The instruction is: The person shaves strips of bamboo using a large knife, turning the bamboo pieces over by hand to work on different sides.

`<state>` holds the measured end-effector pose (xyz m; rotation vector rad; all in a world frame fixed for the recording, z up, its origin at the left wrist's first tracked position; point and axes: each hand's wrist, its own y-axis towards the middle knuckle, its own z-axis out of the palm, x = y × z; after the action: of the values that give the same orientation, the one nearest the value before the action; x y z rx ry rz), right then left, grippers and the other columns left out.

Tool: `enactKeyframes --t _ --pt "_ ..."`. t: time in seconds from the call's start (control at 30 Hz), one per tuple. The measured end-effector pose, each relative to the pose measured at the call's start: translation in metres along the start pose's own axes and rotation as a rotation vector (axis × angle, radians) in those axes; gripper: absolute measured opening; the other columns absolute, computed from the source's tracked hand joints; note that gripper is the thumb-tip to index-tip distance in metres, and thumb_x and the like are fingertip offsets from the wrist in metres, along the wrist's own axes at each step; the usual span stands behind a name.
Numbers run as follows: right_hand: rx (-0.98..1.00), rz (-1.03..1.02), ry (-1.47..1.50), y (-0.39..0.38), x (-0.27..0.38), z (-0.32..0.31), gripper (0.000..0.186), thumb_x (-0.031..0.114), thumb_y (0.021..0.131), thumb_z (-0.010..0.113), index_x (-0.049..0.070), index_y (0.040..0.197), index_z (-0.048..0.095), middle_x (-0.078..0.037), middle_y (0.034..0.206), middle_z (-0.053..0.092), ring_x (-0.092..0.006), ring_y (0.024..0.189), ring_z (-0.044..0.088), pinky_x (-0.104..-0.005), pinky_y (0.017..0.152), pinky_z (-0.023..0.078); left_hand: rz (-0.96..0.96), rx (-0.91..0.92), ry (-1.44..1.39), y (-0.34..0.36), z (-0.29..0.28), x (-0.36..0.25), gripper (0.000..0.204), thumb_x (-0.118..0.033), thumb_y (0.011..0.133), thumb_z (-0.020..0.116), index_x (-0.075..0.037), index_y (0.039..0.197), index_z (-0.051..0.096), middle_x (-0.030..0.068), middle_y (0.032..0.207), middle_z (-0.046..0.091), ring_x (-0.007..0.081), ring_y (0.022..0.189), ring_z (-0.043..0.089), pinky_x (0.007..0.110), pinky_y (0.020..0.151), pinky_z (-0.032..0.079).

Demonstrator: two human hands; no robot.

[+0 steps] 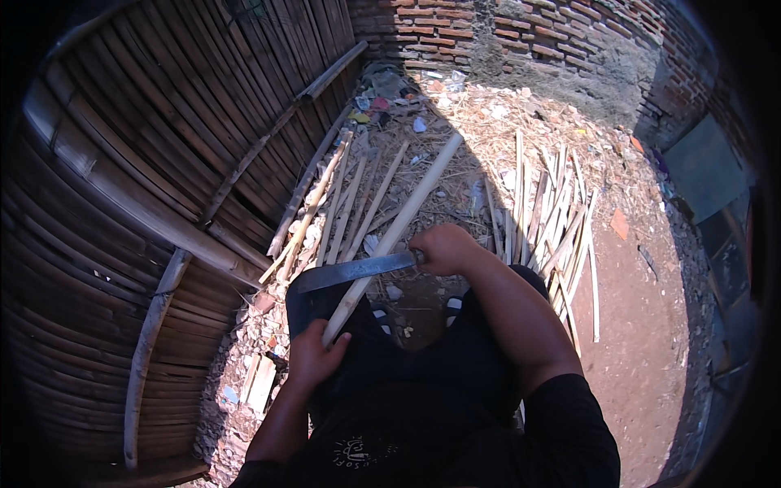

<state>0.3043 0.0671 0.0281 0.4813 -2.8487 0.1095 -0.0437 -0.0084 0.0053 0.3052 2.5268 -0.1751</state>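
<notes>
A long, pale bamboo pole (419, 193) slants from my lap up and away to the right, its far end over the littered ground. Near my left thigh, my left hand (316, 355) is closed round the pole's near end. My right hand (443, 249) grips a machete (358, 270) by its handle, which is mostly hidden in the fist. The broad grey blade points left and lies across the pole, a little beyond my left hand. Whether the edge has bitten into the bamboo, I cannot tell.
Split bamboo strips (561, 220) lie heaped at the right, and more sticks (350, 199) lie at the left. A bamboo slat wall (163, 122) closes off the left side. A brick wall (537, 32) stands at the back. Dry litter (488, 106) covers the ground before it.
</notes>
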Motion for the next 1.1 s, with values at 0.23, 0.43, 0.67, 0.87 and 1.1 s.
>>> enactKeyframes --t 0.23,0.43,0.67,0.87,1.1 --pt "-0.332 0.388 0.208 -0.010 -0.049 -0.006 0.041 0.039 0.080 0.078 0.009 0.107 0.072 -0.017 0.096 0.073 -0.0385 0.097 0.070 -0.0497 0.086 0.055 0.012 0.004 0.033 -0.001 -0.003 -0.010 0.048 -0.041 0.087 0.077 0.000 0.109 0.064 0.0232 0.085 0.070 0.0407 0.081 0.072 0.047 0.071 0.056" --pt "-0.316 0.378 0.276 -0.012 -0.041 -0.010 0.042 0.040 0.080 0.079 0.008 0.106 0.071 -0.019 0.094 0.072 -0.0393 0.096 0.070 -0.0501 0.085 0.055 0.033 -0.033 0.013 -0.001 0.001 -0.007 0.046 -0.040 0.087 0.077 0.000 0.107 0.065 0.0224 0.084 0.070 0.0402 0.079 0.072 0.047 0.070 0.056" --pt "0.012 0.053 0.023 0.000 -0.007 0.004 0.034 0.037 0.078 0.079 0.014 0.103 0.071 -0.016 0.094 0.073 -0.0375 0.095 0.070 -0.0494 0.082 0.056 0.025 -0.018 0.004 -0.001 0.000 -0.003 0.045 -0.040 0.087 0.077 -0.001 0.106 0.065 0.0211 0.081 0.070 0.0385 0.077 0.072 0.045 0.068 0.056" --pt "-0.156 0.222 0.131 -0.009 -0.031 -0.006 0.040 0.038 0.080 0.078 0.013 0.110 0.072 -0.016 0.099 0.073 -0.0380 0.096 0.070 -0.0493 0.085 0.055 0.037 -0.039 0.019 -0.001 0.002 -0.005 0.046 -0.041 0.087 0.077 -0.001 0.105 0.065 0.0214 0.081 0.070 0.0389 0.077 0.072 0.046 0.068 0.056" --pt "-0.326 0.410 0.262 -0.013 -0.048 -0.010 0.043 0.038 0.081 0.078 0.009 0.112 0.072 -0.017 0.099 0.073 -0.0388 0.097 0.069 -0.0504 0.088 0.054 0.036 -0.037 0.004 -0.001 0.002 -0.005 0.045 -0.040 0.087 0.077 -0.001 0.106 0.064 0.0220 0.082 0.070 0.0394 0.078 0.072 0.046 0.068 0.056"
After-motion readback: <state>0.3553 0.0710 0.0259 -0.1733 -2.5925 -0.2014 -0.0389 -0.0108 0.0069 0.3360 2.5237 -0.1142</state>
